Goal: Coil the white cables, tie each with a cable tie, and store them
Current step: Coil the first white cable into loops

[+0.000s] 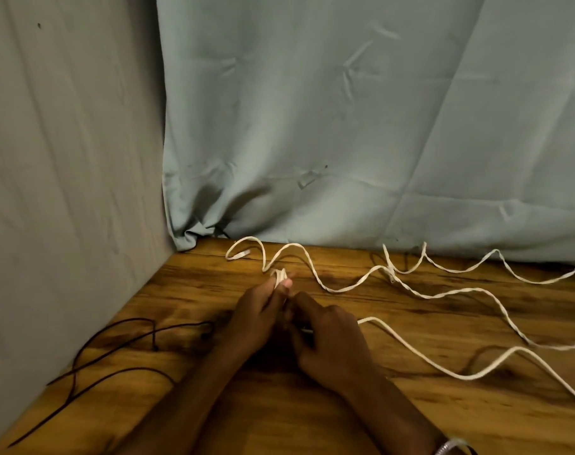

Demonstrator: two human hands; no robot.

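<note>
A long white cable point(450, 292) snakes over the wooden table point(410, 428) from the centre to the right edge. My left hand point(258, 315) pinches a small bunch of its loops point(280, 275) between thumb and fingers, raised just above the table. One cable end with a plug point(243, 253) lies beyond the hands near the curtain. My right hand point(328, 344) is curled beside the left, holding the cable where it leaves toward the right point(374, 320). Several black cable ties point(115, 349) lie at the left.
A grey cloth wall point(66, 192) closes the left side and a pale blue curtain point(345, 126) hangs along the table's back edge. A second stretch of white cable point(509, 359) loops across the right front.
</note>
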